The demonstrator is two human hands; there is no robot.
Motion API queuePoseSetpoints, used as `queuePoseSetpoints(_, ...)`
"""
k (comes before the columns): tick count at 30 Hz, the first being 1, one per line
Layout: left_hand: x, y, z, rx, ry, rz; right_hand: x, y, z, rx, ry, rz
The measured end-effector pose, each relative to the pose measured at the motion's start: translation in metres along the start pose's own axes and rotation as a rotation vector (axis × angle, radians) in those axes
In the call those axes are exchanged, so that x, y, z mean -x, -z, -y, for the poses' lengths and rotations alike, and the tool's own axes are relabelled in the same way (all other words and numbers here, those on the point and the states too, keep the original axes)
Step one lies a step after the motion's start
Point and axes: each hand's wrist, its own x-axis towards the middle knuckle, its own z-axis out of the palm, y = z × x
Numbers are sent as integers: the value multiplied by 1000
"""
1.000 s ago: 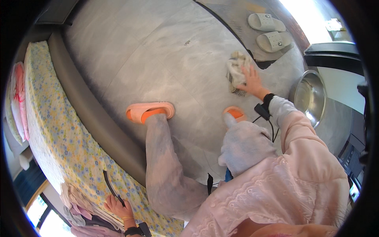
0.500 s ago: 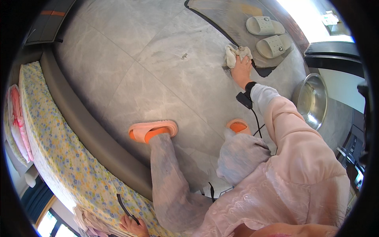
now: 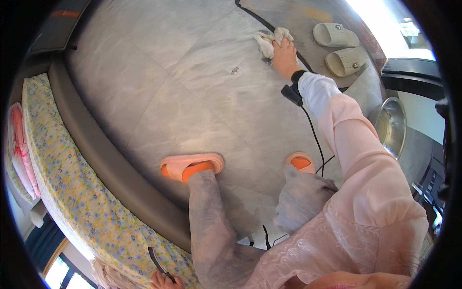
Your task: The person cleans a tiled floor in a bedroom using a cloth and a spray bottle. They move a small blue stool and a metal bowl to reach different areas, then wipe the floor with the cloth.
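My right hand [image 3: 285,59] reaches far forward to the floor and presses a crumpled whitish cloth [image 3: 265,42] against the grey tiles, fingers over its near side. A black band with a small box and cable is on that wrist. The cloth lies beside the black edge of a dark mat [image 3: 301,19]. At the lower left, my left hand [image 3: 166,281] rests on the flowered bed cover [image 3: 91,192], partly cut off by the picture's edge, its visible fingers laid out. A loose black strap [image 3: 155,260] sticks up by it.
Two pale slippers [image 3: 336,34] stand on the mat. A metal basin [image 3: 392,126] sits at the right, near a dark doorway edge. A brown padded bed frame [image 3: 110,164] runs along the left. A small dark mark [image 3: 235,71] shows on the tiles. My feet wear orange slippers [image 3: 192,164].
My right hand has pushed the cloth forward and a little left along the mat's edge. The view has shifted slightly. My left hand stays on the bed.
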Motion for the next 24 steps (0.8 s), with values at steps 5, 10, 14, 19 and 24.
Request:
queuePoseSetpoints(5,3,-4,6,38,-48,-44,-38,3,41,-22,239,143)
queuePoseSetpoints(10,4,-2,6,109,-5,-9,-4,7,118,-283,300,242)
queuePoseSetpoints(14,6,2,2,102,28,-72,-2,26,119,-790,129,270)
queuePoseSetpoints(19,7,-2,3,97,16,-148,30,80,14,-1106,-88,348)
queuePoseSetpoints(24,8,-3,6,119,34,-90,128,99,-80,-719,-323,557)
